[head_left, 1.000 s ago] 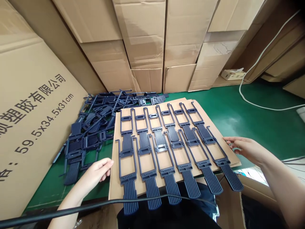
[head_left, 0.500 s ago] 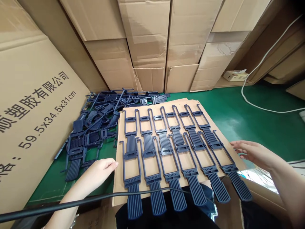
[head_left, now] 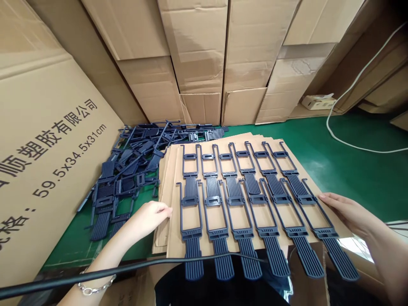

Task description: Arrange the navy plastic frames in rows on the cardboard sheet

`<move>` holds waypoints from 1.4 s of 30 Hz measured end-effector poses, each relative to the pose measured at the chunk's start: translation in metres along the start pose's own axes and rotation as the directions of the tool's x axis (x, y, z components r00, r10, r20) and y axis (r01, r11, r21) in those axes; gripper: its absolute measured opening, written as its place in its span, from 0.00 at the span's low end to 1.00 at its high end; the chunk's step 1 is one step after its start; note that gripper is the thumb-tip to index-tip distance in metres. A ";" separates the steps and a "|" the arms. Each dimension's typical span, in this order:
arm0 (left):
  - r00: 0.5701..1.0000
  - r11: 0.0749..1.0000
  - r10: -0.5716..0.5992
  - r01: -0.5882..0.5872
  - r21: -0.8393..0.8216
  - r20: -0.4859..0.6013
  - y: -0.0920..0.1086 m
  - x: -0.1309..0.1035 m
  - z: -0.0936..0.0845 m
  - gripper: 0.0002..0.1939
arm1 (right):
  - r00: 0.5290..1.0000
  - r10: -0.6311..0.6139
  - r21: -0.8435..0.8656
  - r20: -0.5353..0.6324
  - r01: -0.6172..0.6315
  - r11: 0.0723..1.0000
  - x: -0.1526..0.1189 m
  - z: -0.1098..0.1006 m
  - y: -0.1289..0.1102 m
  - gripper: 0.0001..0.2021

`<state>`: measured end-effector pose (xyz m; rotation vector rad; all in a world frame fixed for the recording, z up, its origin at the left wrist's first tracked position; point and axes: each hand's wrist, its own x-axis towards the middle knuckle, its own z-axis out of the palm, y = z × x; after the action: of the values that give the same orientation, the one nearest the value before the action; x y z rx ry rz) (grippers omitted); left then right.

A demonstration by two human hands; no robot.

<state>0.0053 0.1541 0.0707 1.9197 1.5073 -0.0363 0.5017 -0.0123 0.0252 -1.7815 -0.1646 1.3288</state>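
Two rows of dark blue plastic frames with ribbed tabs point(head_left: 236, 208) lie on a brown cardboard sheet point(head_left: 174, 182). My left hand point(head_left: 154, 214) pinches the sheet's left edge, fingers pressed together. At its right edge, my right hand point(head_left: 346, 210) grips the sheet, with some fingers hidden beneath it. Further cardboard sheets point(head_left: 164, 187) show under the left side of the top one. The ribbed tabs of the front row stick out past the sheet's near edge.
A loose pile of blue parts point(head_left: 127, 170) lies on the green table point(head_left: 350, 174) at left. Cardboard boxes point(head_left: 197, 63) stand behind, and a printed carton point(head_left: 57, 140) is at left. A black cable point(head_left: 127, 268) crosses the foreground; a white cable point(head_left: 357, 76) and tissue box point(head_left: 318, 102) are at right.
The top sheet with its blue parts has shifted right, uncovering sheets beneath its left side. Both hands have moved right with it, and my right hand has closed on the edge.
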 end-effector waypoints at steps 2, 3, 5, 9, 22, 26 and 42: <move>0.999 1.000 0.004 -0.003 -0.006 0.036 0.002 0.003 0.001 0.18 | 1.000 -0.005 0.022 -0.012 0.005 1.000 0.001 -0.003 0.002 0.09; 0.999 1.000 0.001 -0.001 -0.006 0.054 0.003 0.004 0.002 0.19 | 1.000 -0.006 0.030 -0.016 0.007 1.000 0.001 -0.005 0.003 0.09; 0.998 1.000 -0.013 0.013 -0.002 0.066 0.003 0.006 0.004 0.20 | 1.000 -0.005 0.041 -0.022 0.006 0.999 0.001 -0.008 0.003 0.09; 0.997 0.999 -0.037 0.035 0.036 0.068 0.004 0.010 0.006 0.22 | 1.000 0.023 0.024 0.010 -0.023 0.999 0.006 -0.015 -0.006 0.09; 0.995 0.980 -0.096 0.091 0.176 0.017 0.011 0.012 0.008 0.16 | 0.992 0.052 0.062 0.114 -0.059 0.996 0.025 0.006 -0.030 0.08; 0.994 0.971 -0.111 0.112 0.212 -0.016 0.015 0.011 0.008 0.18 | 0.995 0.081 0.138 0.067 -0.089 0.986 0.018 -0.002 -0.025 0.10; 0.982 0.925 -0.177 0.187 0.330 -0.059 0.021 0.008 0.013 0.21 | 0.980 0.166 0.304 -0.113 -0.125 0.945 0.007 -0.050 0.002 0.21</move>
<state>0.0311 0.1527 0.0679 2.0363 1.7874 -0.3728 0.5455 -0.0372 0.0209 -1.6446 0.2364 1.2542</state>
